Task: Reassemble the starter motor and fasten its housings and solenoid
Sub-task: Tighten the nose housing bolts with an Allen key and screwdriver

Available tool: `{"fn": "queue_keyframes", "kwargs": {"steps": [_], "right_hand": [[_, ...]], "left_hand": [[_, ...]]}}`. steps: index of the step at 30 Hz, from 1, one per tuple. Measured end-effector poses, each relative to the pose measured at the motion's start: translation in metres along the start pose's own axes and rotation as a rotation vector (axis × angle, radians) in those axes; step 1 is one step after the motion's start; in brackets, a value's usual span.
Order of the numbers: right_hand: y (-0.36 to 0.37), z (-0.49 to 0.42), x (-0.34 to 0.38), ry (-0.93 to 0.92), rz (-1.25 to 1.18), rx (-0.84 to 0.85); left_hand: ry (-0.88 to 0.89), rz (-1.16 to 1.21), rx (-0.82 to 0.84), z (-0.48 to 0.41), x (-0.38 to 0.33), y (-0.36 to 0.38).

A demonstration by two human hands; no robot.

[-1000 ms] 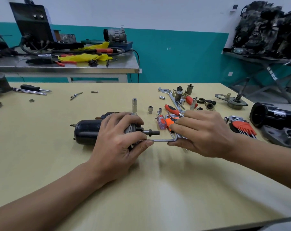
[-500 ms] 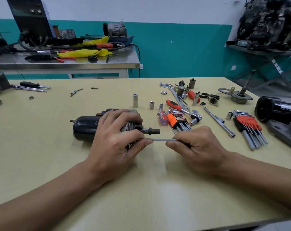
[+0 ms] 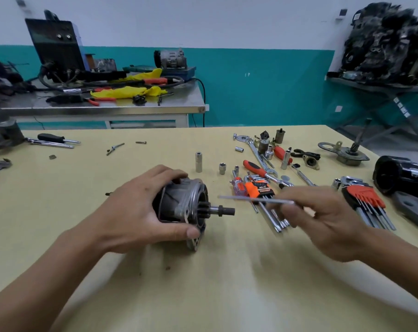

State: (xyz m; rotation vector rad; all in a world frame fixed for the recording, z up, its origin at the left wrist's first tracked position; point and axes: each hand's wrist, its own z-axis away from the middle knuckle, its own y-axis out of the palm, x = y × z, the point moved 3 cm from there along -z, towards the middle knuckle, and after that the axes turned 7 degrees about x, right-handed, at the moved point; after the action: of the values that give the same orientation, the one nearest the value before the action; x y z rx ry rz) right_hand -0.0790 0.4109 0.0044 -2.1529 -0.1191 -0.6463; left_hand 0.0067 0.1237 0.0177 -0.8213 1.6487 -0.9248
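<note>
Head camera looking down on a yellow table [image 3: 203,295]. At the centre of the frame the starter motor [image 3: 181,207] lies on its side, its lower flange seemingly resting on the tabletop.

I judge it heavy and rigid, all metal, with a round barrel that would roll if let go. The safe hold is round the barrel, away from the toothed pinion and the thin shaft [image 3: 223,210], and away from the flange edges.

Its long axis runs roughly left to right across the frame. The shaft end points right, toward the other hand. The rear of the body is hidden behind the palm.

My left hand [image 3: 136,212] grips the barrel, with fingers curled over the top and the thumb pressed under the flange. My right hand [image 3: 323,219], at centre right and blurred, pinches a thin straight hex key [image 3: 251,199]. The key's free end points left at the motor and stops near it without touching.

Behind the key lies an orange hex key set [image 3: 259,189], with a red hex key set [image 3: 363,200] further right. A black housing [image 3: 399,176] sits at the right edge. Loose sockets [image 3: 198,162] stand above centre.
</note>
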Motion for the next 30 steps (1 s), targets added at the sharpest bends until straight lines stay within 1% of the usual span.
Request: {"fn": "queue_keyframes", "kwargs": {"steps": [2,3,5,9,14,19,23,30], "right_hand": [[-0.009,-0.004,-0.004,0.068,-0.177,-0.091],[-0.01,-0.008,-0.006,0.088,-0.246,-0.11],[-0.006,-0.021,-0.005,0.138,-0.308,-0.103],[0.012,-0.045,-0.004,0.223,-0.358,-0.064],[0.026,-0.05,-0.006,0.217,-0.39,-0.077],[0.025,-0.041,-0.012,0.275,-0.439,-0.101],[0.032,-0.037,-0.015,0.308,-0.477,-0.06],[0.035,-0.037,-0.019,0.34,-0.489,-0.07]], "left_hand": [[-0.008,-0.065,0.011,-0.001,-0.003,0.002],[-0.017,-0.096,0.016,-0.002,-0.005,0.002],[-0.029,-0.111,0.02,-0.002,-0.008,0.003],[-0.035,-0.095,0.002,0.002,-0.013,0.003],[-0.058,-0.107,-0.051,0.007,-0.017,0.007],[-0.098,-0.111,-0.099,0.011,-0.019,0.012],[-0.12,-0.114,-0.093,0.011,-0.019,0.013],[-0.128,-0.119,-0.062,0.011,-0.017,0.014]]}}
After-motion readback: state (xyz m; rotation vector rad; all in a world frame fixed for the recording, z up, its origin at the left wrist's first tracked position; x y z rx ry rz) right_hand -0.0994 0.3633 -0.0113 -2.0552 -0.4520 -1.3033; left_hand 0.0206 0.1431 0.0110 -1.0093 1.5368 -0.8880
